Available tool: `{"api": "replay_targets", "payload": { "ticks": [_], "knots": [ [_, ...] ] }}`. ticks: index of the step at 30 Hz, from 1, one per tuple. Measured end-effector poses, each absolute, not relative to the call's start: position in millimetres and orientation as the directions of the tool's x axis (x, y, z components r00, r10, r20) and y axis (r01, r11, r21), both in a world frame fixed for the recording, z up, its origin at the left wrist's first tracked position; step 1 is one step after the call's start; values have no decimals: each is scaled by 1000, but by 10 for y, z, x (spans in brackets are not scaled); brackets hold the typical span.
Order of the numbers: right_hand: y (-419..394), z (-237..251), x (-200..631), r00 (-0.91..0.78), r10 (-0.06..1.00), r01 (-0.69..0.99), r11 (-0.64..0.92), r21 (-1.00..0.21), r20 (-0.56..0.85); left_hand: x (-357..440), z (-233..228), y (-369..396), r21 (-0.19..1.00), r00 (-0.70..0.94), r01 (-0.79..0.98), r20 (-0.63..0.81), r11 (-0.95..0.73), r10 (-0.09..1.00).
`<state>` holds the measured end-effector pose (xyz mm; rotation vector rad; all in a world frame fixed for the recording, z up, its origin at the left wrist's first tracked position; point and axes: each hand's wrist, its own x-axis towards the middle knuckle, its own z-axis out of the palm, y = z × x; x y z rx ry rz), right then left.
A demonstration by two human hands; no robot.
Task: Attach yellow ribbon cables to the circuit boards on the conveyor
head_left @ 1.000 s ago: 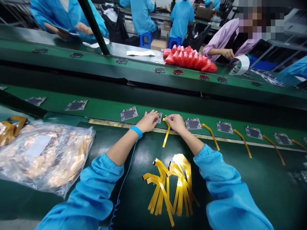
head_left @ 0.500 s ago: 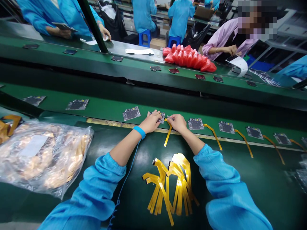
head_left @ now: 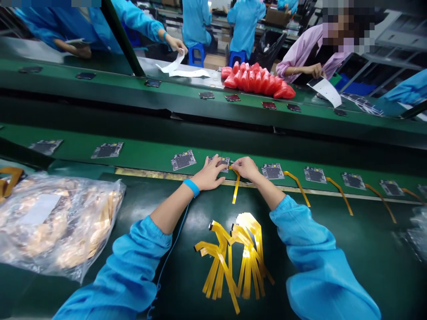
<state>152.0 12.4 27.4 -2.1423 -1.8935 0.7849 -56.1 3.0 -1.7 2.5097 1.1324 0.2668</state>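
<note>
My left hand [head_left: 209, 174] lies over a circuit board [head_left: 223, 163] on the green conveyor belt. Its fingers are spread, the fingertips touch the board, and the thumb sticks out to the side. A blue wrist strap [head_left: 191, 188] is on that wrist. At the board's right edge my right hand [head_left: 246, 169] is closed in a pinch on the upper end of a yellow flex cable [head_left: 235, 191]. The cable's tail hangs over the belt's edge. Whether its connector is seated cannot be seen. Below my hands a pile of loose yellow flex cables [head_left: 248, 253] rests on the green table.
Left of me lies a clear plastic bag [head_left: 60, 222] of cables. Bare boards [head_left: 183, 160] sit on the belt to the left; boards with cables attached [head_left: 315, 175] sit to the right. Across the belt are red bundles [head_left: 256, 80] and co-workers, one holding a white strip [head_left: 328, 91].
My left thumb has spread away from the other fingers. My right hand stays at the cable's end with little movement. A co-worker across has lifted a white strip, and the view has shifted slightly.
</note>
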Motion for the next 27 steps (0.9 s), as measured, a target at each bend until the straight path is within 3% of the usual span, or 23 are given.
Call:
{"api": "replay_targets", "payload": {
  "ticks": [10, 18, 27],
  "knots": [
    [70, 281, 1603, 60, 968, 885, -164, -435, -242, -405, -21, -24, 330, 693, 676, 18, -659, 720],
    [-51, 233, 1737, -63, 996, 933, 35, -357, -66, -290, -12, -49, 303, 691, 690, -4, -658, 723],
    [-35, 217, 1848, -204, 978, 919, 173, -355, -52, -208, -90, -35, 305, 699, 680, 8, -667, 716]
  ]
}}
